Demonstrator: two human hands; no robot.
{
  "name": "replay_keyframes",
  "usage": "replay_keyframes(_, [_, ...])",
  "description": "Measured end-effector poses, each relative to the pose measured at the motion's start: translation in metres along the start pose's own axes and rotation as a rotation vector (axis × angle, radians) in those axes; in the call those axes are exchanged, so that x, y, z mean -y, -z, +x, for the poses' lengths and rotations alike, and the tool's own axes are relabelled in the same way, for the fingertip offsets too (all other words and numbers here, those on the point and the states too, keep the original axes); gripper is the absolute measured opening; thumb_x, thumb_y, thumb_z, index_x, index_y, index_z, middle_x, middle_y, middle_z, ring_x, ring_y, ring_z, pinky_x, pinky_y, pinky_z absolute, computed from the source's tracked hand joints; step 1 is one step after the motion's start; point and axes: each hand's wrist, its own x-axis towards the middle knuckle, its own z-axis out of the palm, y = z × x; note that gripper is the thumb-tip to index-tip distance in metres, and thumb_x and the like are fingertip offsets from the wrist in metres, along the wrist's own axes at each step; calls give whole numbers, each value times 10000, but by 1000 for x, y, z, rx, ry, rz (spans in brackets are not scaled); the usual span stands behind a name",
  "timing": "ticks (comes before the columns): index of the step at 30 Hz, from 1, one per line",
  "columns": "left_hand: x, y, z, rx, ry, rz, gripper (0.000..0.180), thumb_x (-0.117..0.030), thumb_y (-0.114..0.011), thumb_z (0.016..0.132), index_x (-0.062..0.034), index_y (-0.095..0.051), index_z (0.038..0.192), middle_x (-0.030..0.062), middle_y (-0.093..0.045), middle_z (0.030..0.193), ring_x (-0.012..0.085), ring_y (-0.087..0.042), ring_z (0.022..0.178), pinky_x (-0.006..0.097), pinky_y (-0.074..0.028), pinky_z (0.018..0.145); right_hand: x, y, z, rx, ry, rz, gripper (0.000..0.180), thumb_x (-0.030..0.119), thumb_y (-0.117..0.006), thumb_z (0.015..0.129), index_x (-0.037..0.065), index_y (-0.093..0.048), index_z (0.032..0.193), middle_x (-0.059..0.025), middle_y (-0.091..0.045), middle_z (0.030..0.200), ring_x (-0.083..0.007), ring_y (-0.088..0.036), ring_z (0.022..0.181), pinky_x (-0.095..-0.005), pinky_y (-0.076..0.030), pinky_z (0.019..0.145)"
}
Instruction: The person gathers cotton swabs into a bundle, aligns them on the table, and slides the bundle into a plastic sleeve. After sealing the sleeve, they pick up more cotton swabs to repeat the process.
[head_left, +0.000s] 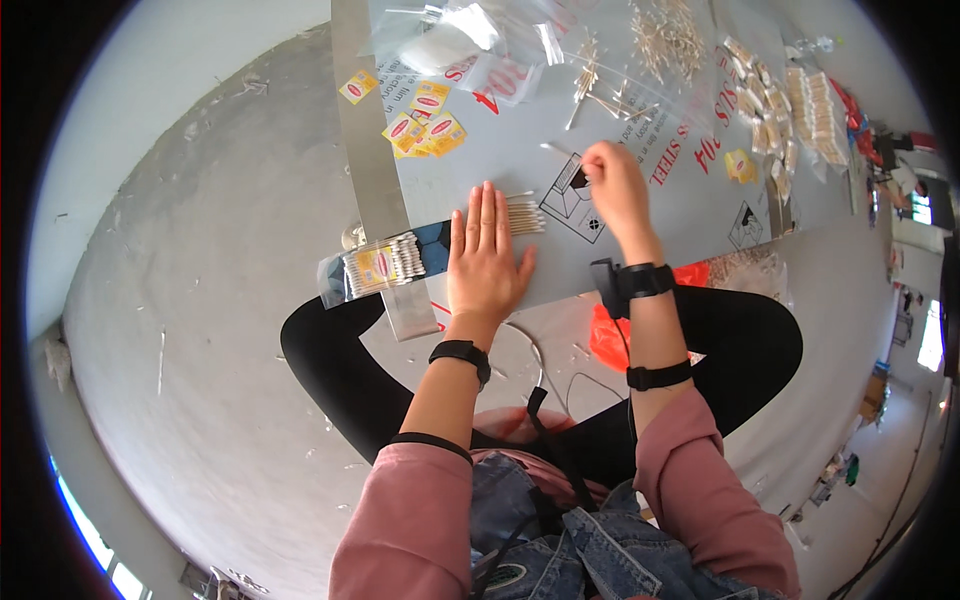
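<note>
My left hand (485, 260) lies flat, fingers stretched out, over a long dark-blue patterned strip (432, 244). From beneath its right side sticks out a row of cotton swabs (525, 215). The strip's left end bears a bundle of white-tipped swabs (407, 257) with a yellow label (376, 266) on it, apparently in clear plastic. To the right, my right hand (617, 190) is raised over the table with its fingers pinched. A single cotton swab (556, 148) points left from its fingertips; the grip itself is partly hidden.
On the film-covered table (440, 180) lie several yellow labels (425, 128), clear plastic bags (450, 45) and loose swabs (668, 40). Packed swab bundles (818, 115) are at the far right. A red bag (608, 335) hangs below the near edge, by my legs (740, 345).
</note>
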Motion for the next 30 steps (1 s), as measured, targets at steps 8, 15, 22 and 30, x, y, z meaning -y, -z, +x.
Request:
replay_keyframes(8, [2,-4,-2,-27,8,-10,818,-451,-541,938,16,-276,1556,167,-231,1651,292,-197,1540,479,-175,1238,66,-24,-9,254,245,58,101,-40,-615,804,55,-605,838,-101,-622,801,-331,-616,839,-447,-482,748])
replay_keyframes(15, [-1,0,-1,-6,1,-9,818,-456,-537,946,16,-268,1559,162,-225,1654,288,-194,1541,476,-165,1242,32,-10,48,-94,-144,78,74,74,-663,875,45,-611,918,-108,-663,909,-325,-647,874,-431,-519,755])
replay_keyframes(22, [2,3,-1,-13,-5,-39,811,-435,-553,948,29,-273,1551,177,-237,1647,310,-200,1537,496,-185,1231,23,-17,28,20,-334,-7,103,101,-677,861,43,-625,929,-120,-688,896,-350,-672,844,-450,-530,742])
replay_keyframes(30, [0,0,-1,-47,-6,-80,808,-432,-555,947,36,-280,1545,192,-246,1640,324,-211,1532,503,-186,1228,64,-27,-5,186,217,169,80,-41,-608,852,29,-615,889,-93,-619,838,-299,-597,852,-388,-491,744])
